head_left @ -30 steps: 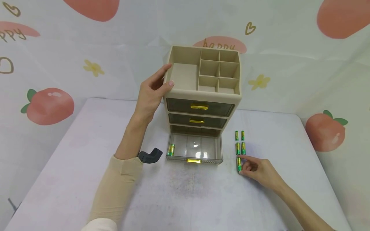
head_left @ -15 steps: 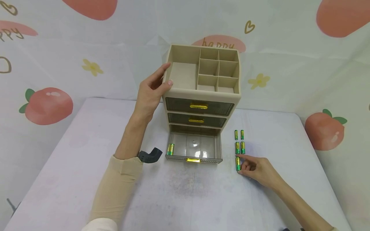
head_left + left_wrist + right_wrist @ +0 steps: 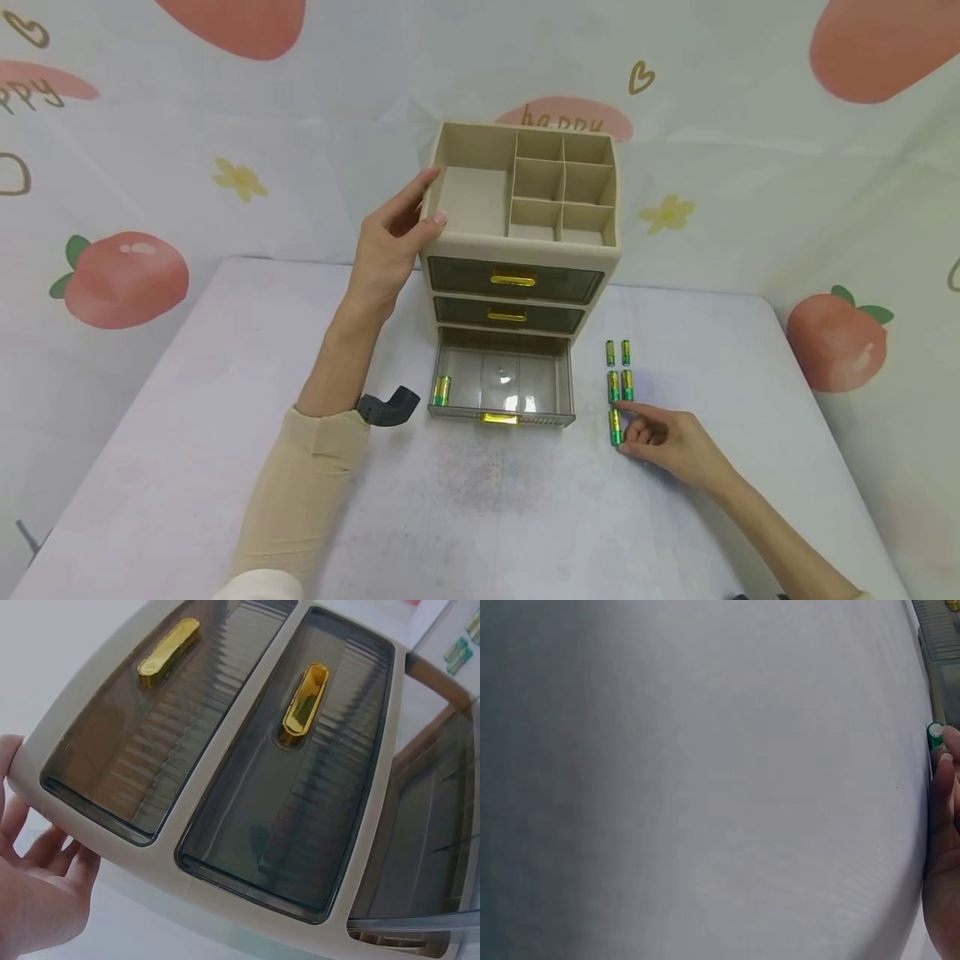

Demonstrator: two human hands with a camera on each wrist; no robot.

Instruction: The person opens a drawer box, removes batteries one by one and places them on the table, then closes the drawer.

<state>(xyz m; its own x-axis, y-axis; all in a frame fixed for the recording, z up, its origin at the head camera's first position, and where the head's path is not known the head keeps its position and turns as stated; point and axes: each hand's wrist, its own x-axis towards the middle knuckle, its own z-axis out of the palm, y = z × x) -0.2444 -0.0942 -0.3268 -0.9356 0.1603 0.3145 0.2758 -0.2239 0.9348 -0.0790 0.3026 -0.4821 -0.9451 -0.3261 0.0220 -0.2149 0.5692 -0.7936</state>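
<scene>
A beige desktop drawer organizer point(image 3: 517, 242) stands at the back of the table, its bottom smoky drawer point(image 3: 525, 375) pulled out. My left hand point(image 3: 390, 242) holds the organizer's upper left edge, thumb on the top rim. In the left wrist view, the fingers of that hand point(image 3: 45, 892) bend against the side wall. My right hand point(image 3: 667, 442) pinches a green-and-yellow battery point(image 3: 615, 427) lengthwise, index finger at its far end and thumb at its near end. The right wrist view catches only the end of this battery point(image 3: 934, 735) by the fingertips. Green-and-yellow batteries point(image 3: 442, 390) lie in the drawer's left end.
Several more batteries point(image 3: 613, 386) lie in two short rows beyond the pinched one, right of the drawer. Two upper drawers point(image 3: 517, 281) are closed, with gold handles. Divided compartments point(image 3: 540, 179) top the organizer. A patterned cloth backdrop point(image 3: 300, 125) rises behind the table point(image 3: 420, 517).
The view shifts slightly; both hands keep their places, the left on the organizer and the right at the same battery. Nothing else visibly moves.
</scene>
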